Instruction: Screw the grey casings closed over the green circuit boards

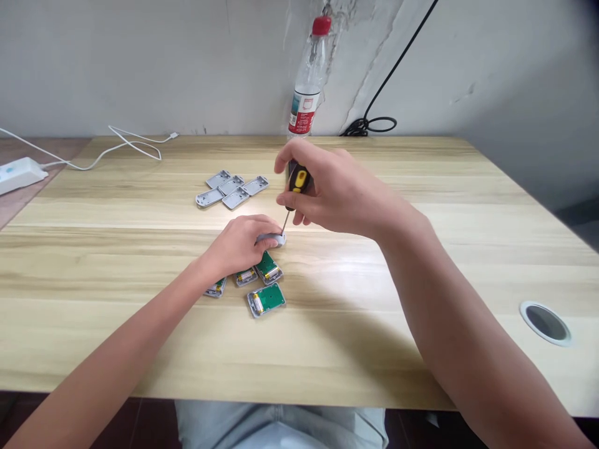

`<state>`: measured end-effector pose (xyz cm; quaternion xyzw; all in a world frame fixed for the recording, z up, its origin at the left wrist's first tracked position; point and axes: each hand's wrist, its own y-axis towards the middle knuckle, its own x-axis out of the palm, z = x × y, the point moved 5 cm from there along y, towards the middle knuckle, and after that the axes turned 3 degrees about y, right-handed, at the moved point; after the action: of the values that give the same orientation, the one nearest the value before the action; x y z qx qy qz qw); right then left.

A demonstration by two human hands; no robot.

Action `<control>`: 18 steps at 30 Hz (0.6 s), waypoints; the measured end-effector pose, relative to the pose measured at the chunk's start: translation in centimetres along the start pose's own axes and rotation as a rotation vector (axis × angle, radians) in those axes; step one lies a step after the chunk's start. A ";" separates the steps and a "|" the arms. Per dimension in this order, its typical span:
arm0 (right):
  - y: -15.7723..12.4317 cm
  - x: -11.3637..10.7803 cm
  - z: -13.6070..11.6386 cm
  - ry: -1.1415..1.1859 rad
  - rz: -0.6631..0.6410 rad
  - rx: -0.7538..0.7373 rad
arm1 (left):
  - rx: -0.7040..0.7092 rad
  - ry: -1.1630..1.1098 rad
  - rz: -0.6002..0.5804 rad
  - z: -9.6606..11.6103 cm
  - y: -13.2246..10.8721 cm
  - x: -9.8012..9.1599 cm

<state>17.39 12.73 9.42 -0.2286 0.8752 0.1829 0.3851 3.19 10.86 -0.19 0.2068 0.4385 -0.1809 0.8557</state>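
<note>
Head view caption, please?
Right hand holds yellow-black screwdriver tip on small grey plastic case under left hand.

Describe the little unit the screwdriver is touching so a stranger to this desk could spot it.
On the wooden table, between the heap of grey covers and the table's near edge, the left hand pins a small grey unit, with the screwdriver in the right hand touching it. Unlike the opened units beside it, it shows no green board or battery.
</note>
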 end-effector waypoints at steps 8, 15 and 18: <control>-0.6 -0.5 -0.1 -0.066 -0.047 -0.116 | 0.011 -0.013 0.000 0.1 0.0 -0.1; -0.1 -0.6 0.3 -0.061 0.030 -0.047 | 0.001 0.011 -0.004 0.0 0.0 0.0; -0.2 -0.7 0.3 -0.094 0.048 -0.013 | 0.017 0.014 0.003 0.0 -0.1 0.0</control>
<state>18.05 12.89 9.76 -0.2011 0.8603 0.2085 0.4195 3.12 10.84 -0.19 0.2160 0.4426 -0.1819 0.8511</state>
